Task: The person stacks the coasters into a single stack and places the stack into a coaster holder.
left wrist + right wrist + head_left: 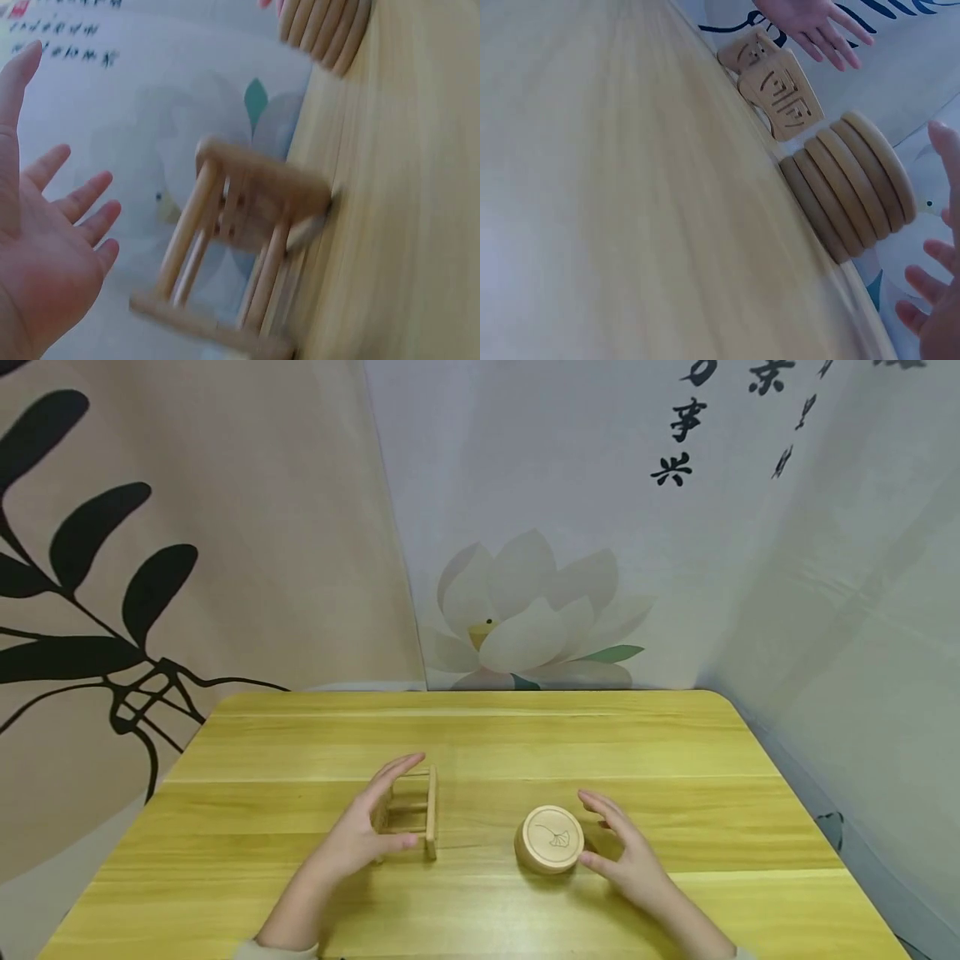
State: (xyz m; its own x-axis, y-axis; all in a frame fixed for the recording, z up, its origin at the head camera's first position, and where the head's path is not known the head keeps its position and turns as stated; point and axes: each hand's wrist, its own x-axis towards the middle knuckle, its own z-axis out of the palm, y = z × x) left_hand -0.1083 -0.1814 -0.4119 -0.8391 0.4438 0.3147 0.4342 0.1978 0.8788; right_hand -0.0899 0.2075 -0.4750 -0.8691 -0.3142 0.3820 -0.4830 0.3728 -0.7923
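Note:
A wooden rack (pixel 431 814) with two carved end panels joined by round rods stands left of the middle of the table. My left hand (pixel 356 839) is beside it, fingers straight and spread; the left wrist view shows a gap between that palm and the rack (pixel 240 187). To the right sits a stack of round wooden coasters (pixel 551 839), the top one engraved with a ginkgo leaf. Near the stack's right side is my right hand (pixel 633 864), thumb and fingers apart. In the right wrist view its fingers stand clear of the several stacked coasters (pixel 847 187). Neither hand holds anything.
Both things stand on a light wooden table (pixel 480 735) with rounded far corners. Behind it hangs a backdrop (pixel 540 468) printed with a lotus and dark characters. Dark leaves are printed on the left-hand cloth (pixel 300 527).

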